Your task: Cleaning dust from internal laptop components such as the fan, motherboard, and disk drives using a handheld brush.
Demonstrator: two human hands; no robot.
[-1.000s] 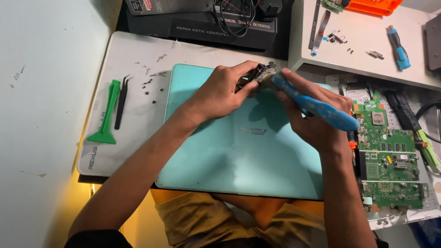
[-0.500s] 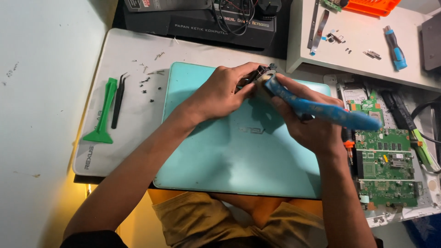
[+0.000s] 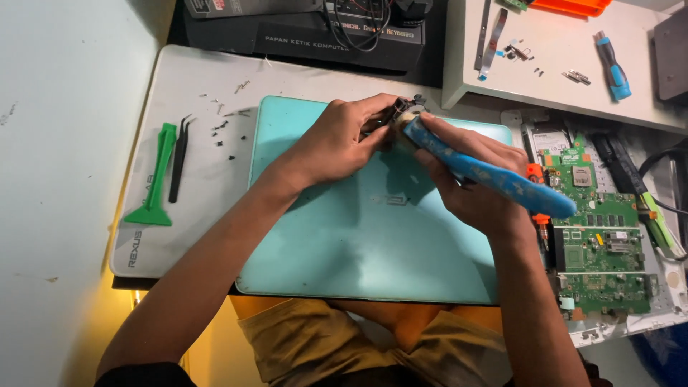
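My left hand (image 3: 342, 138) pinches a small dark part (image 3: 398, 111) over the far edge of a turquoise laptop lid (image 3: 344, 236). My right hand (image 3: 479, 188) grips a blue-handled brush (image 3: 494, 177), its pale head pressed against that dark part. The handle points right and down, past my wrist. Both hands meet above the lid's upper middle. What the dark part is cannot be told; fingers hide most of it.
A green circuit board (image 3: 598, 244) lies right of the lid. A green pry tool (image 3: 156, 179), black tweezers (image 3: 178, 159) and loose screws (image 3: 222, 129) sit on the white mat (image 3: 179, 236) at left. A blue screwdriver (image 3: 613, 64) rests on the white shelf (image 3: 559, 86). Black boxes (image 3: 322, 32) stand behind.
The brush handle has swung lower and further right while its head stays on the dark part. My left hand keeps its hold.
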